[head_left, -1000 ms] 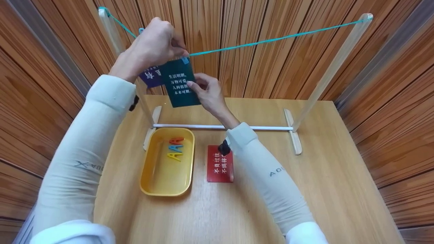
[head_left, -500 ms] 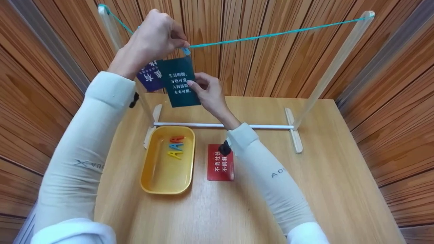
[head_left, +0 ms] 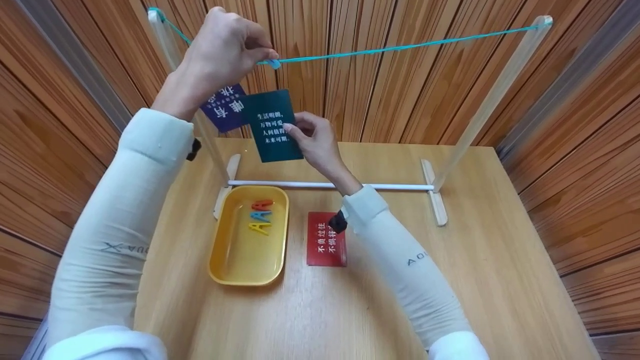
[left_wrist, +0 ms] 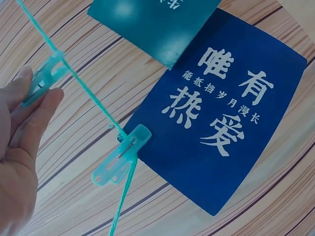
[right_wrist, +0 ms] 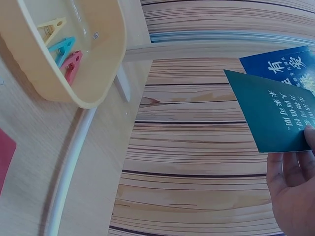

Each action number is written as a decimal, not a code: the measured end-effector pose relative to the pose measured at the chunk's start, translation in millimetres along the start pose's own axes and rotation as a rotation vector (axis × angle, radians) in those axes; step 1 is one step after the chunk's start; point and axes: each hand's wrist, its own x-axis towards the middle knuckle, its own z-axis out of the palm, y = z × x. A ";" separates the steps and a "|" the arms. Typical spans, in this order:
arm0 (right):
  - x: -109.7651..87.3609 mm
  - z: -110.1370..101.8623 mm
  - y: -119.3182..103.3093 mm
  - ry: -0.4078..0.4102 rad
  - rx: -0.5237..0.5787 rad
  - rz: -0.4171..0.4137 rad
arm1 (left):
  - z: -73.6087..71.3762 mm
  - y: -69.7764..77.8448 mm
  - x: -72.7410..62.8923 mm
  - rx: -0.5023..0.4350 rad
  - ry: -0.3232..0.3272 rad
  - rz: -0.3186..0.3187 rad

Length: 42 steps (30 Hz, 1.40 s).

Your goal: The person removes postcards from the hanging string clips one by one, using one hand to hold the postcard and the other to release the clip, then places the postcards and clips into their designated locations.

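In the head view my left hand [head_left: 220, 47] pinches a light blue clothespin [head_left: 273, 64] at the turquoise string [head_left: 375, 51]. The left wrist view shows that clothespin [left_wrist: 47, 78] with its jaws at the string. Lower down, my right hand [head_left: 320, 145] holds a dark green card [head_left: 275, 127] with white writing by its right edge, thumb in front. The green card's top edge is apart from the clothespin. Behind it hangs a purple-blue card [head_left: 220, 110], held to the string by another light blue clothespin [left_wrist: 123, 155]; the green card covers part of it.
Wooden posts [head_left: 492, 107] carry the string, with a white rod [head_left: 400, 187] between their feet. A yellow tray [head_left: 245, 272] on the table holds a red, a blue and a yellow clothespin [head_left: 259, 228]. Red cards [head_left: 325, 255] lie beside it, partly behind the right wrist camera.
My left hand has risen with the clothespin, and the string with it. The clothespin was at the green card's top corner; now a gap separates them. The green card has shifted slightly right and down.
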 end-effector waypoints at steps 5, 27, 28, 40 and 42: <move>-2.5 -3.9 4.3 -0.004 -0.010 -0.022 | -0.8 1.2 -3.8 0.004 0.000 0.006; -20.1 -24.5 24.2 0.005 -0.012 0.036 | 22.1 4.5 -30.6 -0.063 -0.097 0.051; -21.7 -25.5 25.7 0.003 -0.010 0.039 | 24.9 4.3 -32.1 -0.068 -0.094 0.060; -35.7 -34.6 45.4 0.006 -0.014 0.051 | 50.5 -3.4 -48.7 -0.068 -0.089 0.109; -37.7 -35.3 47.4 0.009 -0.013 0.055 | 53.2 -4.8 -52.0 -0.078 -0.107 0.102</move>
